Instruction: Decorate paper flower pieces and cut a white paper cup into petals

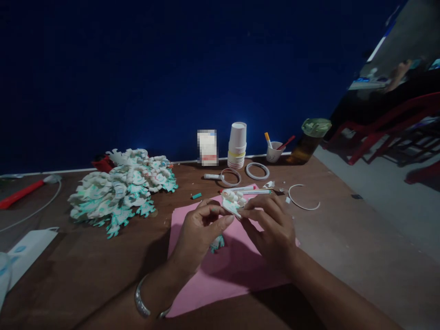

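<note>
Between the fingertips of both hands is a small white paper cutout [232, 201] with curled strips and green-coloured edges. My left hand [202, 227] pinches it from the left, thumb and forefinger closed on its lower edge. From the right, my right hand [270, 224] grips it with the fingertips. Both hands are over a sheet of pink paper [227, 275]. Another green-edged paper piece [217, 244] shows on the pink sheet, partly hidden by my left hand. To the left lies a heap of similar curled paper cutouts [120, 192].
Behind the hands stand stacked paper cups [237, 144], a cup with pens [275, 152] and a blurred white box [207, 147]. Tape rings [257, 171] and markers [259, 192] lie nearer. A power strip [29, 252] is at left, a lined bin [311, 137] at right.
</note>
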A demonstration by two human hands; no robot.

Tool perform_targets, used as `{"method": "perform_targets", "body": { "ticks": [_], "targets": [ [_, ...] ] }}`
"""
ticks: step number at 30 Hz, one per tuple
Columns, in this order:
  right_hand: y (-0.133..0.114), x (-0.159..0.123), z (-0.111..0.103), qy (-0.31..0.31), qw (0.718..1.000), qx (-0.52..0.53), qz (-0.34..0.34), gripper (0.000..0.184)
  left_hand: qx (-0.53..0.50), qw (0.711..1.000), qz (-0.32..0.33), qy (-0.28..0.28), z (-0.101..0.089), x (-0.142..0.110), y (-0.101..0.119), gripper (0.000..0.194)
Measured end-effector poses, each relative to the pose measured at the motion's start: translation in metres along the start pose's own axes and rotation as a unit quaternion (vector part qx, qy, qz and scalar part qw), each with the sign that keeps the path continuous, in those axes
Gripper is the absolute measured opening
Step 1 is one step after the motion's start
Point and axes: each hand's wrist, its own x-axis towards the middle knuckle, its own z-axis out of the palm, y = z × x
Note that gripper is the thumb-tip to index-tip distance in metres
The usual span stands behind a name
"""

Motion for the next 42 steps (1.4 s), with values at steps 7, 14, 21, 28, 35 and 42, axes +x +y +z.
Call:
{"method": "perform_targets", "body": {
  "ticks": [7, 14, 21, 28, 35, 42],
  "targets": [
    [0.002, -0.005, 0.001, 0.004, 0.998, -0.046, -0.043, 0.023, -0.105, 0.990, -0.098, -0.005, -0.006, 0.005, 0.000, 0.022],
    [0.007, -0.012, 0.007, -0.011, 0.992, 0.054, 0.115, 0.058, -0.047, 0.996, -0.072, 0.025, -0.016, 0.018, -0.009, 0.021],
    [0.016, -0.019, 0.025, -0.098, 0.764, 0.439, 0.464, 0.076, 0.095, 0.995, -0.016, 0.032, -0.036, 0.014, -0.024, 0.020],
    [0.024, -0.032, 0.052, -0.131, 0.737, 0.421, 0.512, 0.057, 0.226, 0.974, 0.012, -0.022, -0.051, 0.015, -0.037, 0.024],
    [0.029, -0.033, 0.053, -0.109, 0.757, 0.365, 0.531, 0.047, 0.421, 0.897, 0.079, -0.109, -0.054, -0.003, -0.028, 0.039],
    [0.036, -0.036, 0.057, -0.136, 0.774, 0.334, 0.520, 0.040, 0.546, 0.819, 0.106, -0.141, -0.039, -0.017, -0.033, 0.034]
  ]
}}
